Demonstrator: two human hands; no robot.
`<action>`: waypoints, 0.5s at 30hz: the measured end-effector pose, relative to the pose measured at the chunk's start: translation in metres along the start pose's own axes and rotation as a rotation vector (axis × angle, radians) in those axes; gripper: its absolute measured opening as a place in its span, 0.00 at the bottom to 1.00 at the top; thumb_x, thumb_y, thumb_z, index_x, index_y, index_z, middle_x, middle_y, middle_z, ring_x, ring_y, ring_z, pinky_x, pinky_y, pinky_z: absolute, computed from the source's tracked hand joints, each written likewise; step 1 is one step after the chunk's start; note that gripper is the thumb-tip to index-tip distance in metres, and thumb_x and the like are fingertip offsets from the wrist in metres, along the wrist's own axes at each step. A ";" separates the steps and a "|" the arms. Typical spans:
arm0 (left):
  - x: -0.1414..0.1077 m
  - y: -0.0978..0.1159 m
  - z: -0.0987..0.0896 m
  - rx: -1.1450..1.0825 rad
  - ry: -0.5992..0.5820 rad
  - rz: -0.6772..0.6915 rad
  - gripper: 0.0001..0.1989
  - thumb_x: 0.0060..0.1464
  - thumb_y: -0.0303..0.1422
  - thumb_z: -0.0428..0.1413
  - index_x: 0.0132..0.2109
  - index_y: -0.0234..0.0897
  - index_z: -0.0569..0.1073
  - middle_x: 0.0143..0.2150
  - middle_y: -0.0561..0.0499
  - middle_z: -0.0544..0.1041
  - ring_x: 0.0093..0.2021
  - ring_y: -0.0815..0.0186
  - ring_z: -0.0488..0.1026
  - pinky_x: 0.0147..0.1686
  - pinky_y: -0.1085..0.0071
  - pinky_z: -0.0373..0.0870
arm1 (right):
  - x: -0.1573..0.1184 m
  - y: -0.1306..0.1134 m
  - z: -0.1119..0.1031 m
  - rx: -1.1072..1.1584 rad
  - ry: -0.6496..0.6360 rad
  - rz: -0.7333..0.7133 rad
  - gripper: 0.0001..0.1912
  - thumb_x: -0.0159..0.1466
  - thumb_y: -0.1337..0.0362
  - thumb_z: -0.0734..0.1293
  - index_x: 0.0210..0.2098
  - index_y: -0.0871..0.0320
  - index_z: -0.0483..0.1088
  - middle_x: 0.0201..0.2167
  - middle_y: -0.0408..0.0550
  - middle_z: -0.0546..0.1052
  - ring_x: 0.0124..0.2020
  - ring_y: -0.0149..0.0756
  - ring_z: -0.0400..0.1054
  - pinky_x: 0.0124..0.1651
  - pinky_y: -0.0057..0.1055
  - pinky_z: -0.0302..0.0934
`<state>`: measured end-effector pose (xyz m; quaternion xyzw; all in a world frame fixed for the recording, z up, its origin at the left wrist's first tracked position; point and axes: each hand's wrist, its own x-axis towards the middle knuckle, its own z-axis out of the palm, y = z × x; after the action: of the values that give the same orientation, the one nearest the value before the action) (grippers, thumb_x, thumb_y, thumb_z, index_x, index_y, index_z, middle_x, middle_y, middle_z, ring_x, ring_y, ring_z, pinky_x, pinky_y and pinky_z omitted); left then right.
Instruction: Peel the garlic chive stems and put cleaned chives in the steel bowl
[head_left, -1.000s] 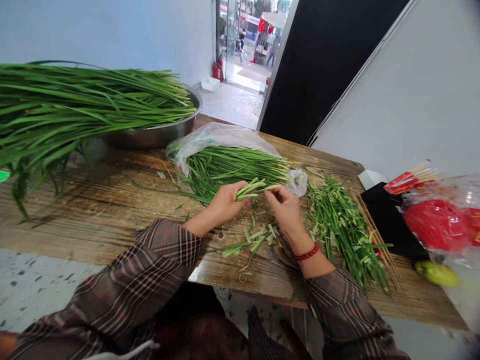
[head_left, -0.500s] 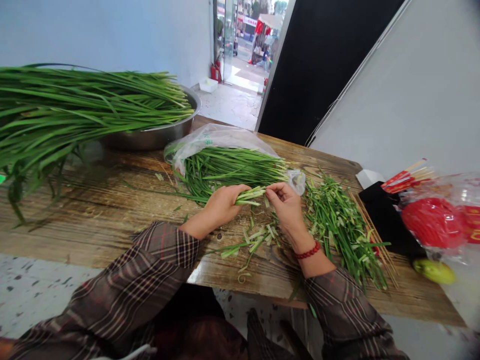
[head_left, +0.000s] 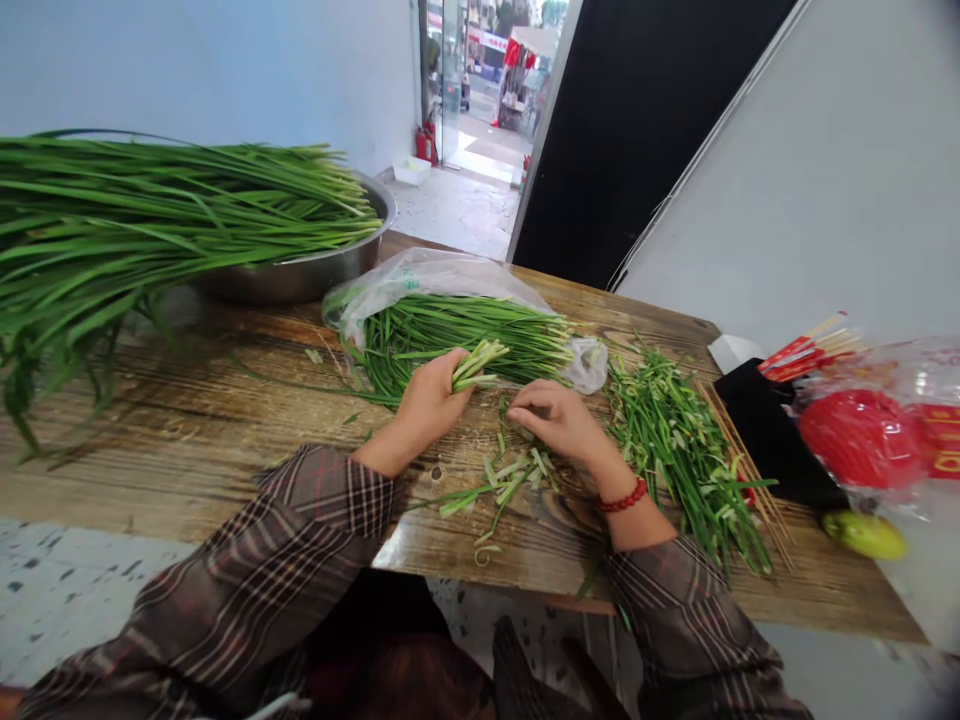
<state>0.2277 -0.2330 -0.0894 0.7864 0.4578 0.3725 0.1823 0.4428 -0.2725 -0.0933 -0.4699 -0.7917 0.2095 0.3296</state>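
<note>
My left hand (head_left: 429, 402) is closed around a small bunch of garlic chives (head_left: 480, 362), pale cut ends pointing right. Their leaves trail behind the hand toward the plastic bag. To the right, my right hand (head_left: 559, 418) is lowered to just above the tabletop, thumb and fingertips pinched together; whatever may be between them is too small to make out. Under it lies a little pile of pale trimmings (head_left: 514, 482). Beyond both hands, more garlic chives (head_left: 465, 328) lie in an opened clear plastic bag (head_left: 457, 268).
A metal basin (head_left: 296, 282) heaped with long chives (head_left: 225, 205) stands back left on the wooden table (head_left: 225, 440). At right are a loose heap of chive leaves (head_left: 682, 450), thin sticks (head_left: 750, 480), a black box (head_left: 776, 440) and a red bundle in plastic (head_left: 862, 435).
My right hand has come away from the stem ends and moved down toward the trimmings. My left hand has shifted slightly left and up, with the bunch tilted upward.
</note>
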 end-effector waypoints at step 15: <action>0.001 -0.001 0.002 -0.089 0.029 0.011 0.10 0.58 0.35 0.53 0.31 0.36 0.71 0.27 0.52 0.74 0.30 0.66 0.70 0.31 0.71 0.65 | -0.006 0.050 -0.020 -0.571 0.445 0.190 0.11 0.63 0.62 0.65 0.43 0.54 0.76 0.46 0.54 0.75 0.49 0.46 0.64 0.54 0.47 0.56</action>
<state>0.2284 -0.2318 -0.0911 0.7745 0.4391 0.4049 0.2085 0.4896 -0.2535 -0.1132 -0.6481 -0.6801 -0.0973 0.3286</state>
